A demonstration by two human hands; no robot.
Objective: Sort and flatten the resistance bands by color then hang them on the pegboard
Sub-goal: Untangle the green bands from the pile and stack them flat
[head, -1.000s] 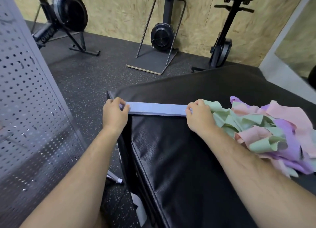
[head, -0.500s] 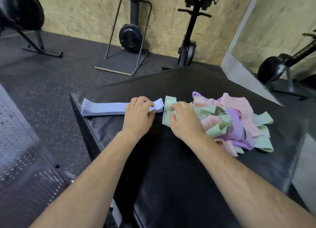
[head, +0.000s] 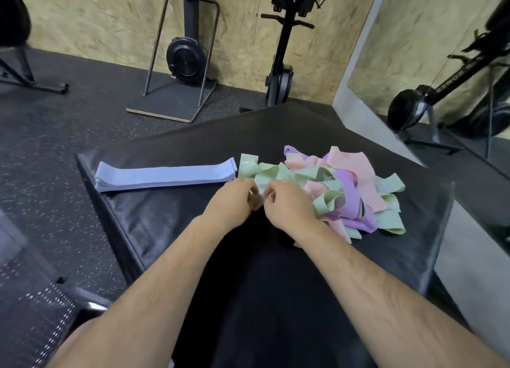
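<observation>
Now a fold of a pale green band (head: pixel 262 176) is pinched between the curled fingertips of the left hand (head: pixel 231 202) and the curled fingertips of the right hand (head: pixel 287 203). The two hands are held close together, almost touching, near the middle of the top of the black padded block (head: pixel 154 221). Whether the pinched fold is lifted from the block or is lying on it cannot be told.

The green band is joined on its right side to a loose heap of bands (head: pixel 356 185), where green, pink and purple pieces are tangled and folded over one another. This heap is spread on the right half of the block's top. A stack of blue bands (head: pixel 165 176) is laid flat and straight along the far left part of the block's top, with its right end just beside the green band. Both forearms are stretched over the near part of the block.

A grey pegboard (head: pixel 33 312) is seen below the near left corner of the block, blurred. Beyond the block, a fan-wheel machine (head: pixel 186 61) is placed on the dark speckled floor (head: pixel 69 147) before a chipboard wall (head: pixel 96 17). A mirror (head: pixel 414 50) is seen beyond the far right side of the block.
</observation>
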